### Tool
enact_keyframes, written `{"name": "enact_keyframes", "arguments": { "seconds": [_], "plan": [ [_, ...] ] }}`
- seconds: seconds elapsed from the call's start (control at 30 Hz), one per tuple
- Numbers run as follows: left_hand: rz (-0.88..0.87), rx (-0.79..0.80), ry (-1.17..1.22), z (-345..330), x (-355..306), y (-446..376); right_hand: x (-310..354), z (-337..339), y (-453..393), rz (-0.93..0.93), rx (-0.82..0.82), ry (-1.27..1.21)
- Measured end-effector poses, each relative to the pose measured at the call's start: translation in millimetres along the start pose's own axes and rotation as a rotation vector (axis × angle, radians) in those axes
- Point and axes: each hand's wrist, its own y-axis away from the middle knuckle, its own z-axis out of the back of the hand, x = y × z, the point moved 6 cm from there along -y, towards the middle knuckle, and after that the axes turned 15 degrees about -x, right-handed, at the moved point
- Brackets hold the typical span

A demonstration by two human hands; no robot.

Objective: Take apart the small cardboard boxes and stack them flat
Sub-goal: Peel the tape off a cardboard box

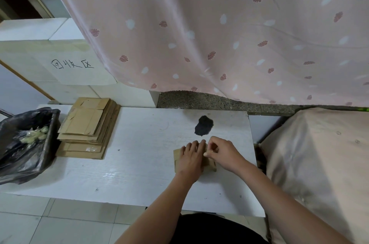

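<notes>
A small brown cardboard box [210, 163] sits on the white table [139, 163], near its right side, mostly covered by my hands. My left hand [190, 156] lies flat on top of the box, fingers straight, pressing it down. My right hand [220, 153] is at the box's far right corner, fingertips pinching something pale there, perhaps tape or a flap edge. A stack of flattened cardboard boxes [88, 128] lies at the table's far left.
A black-bagged bin [26, 143] with pale scraps stands left of the stack. A dark patch [203, 125] marks the table beyond my hands. A pink curtain [219, 34] hangs behind; a cloth-covered object [319, 163] stands on the right. White blocks [60, 68] line the back left.
</notes>
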Motion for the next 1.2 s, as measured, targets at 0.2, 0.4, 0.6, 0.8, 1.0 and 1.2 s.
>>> {"name": "enact_keyframes", "arguments": {
  "seconds": [0.2, 0.4, 0.6, 0.8, 1.0, 1.2],
  "plan": [
    [0.114, -0.081, 0.31, 11.0, 15.0, -2.0, -2.6, 19.6, -2.8, -0.009, -0.147, -0.077],
    [0.253, -0.098, 0.586, 7.5, 33.4, 11.3, -1.2, 30.0, -1.2, 0.011, -0.158, -0.145],
    [0.306, -0.028, 0.583, -2.2, 44.4, 21.3, -4.9, 17.2, -3.7, -0.009, -0.027, -0.004],
    [0.19, 0.009, 0.406, -2.5, 42.4, 22.2, 1.4, -7.3, -6.7, -0.036, 0.074, 0.09],
    [0.101, 0.03, 0.253, -9.0, 32.6, 23.8, 2.8, -24.6, -8.0, 0.003, 0.122, 0.199],
    [0.021, 0.038, 0.038, -17.4, 17.8, 31.2, -5.2, -37.3, -5.1, 0.075, 0.117, 0.381]
  ]
}}
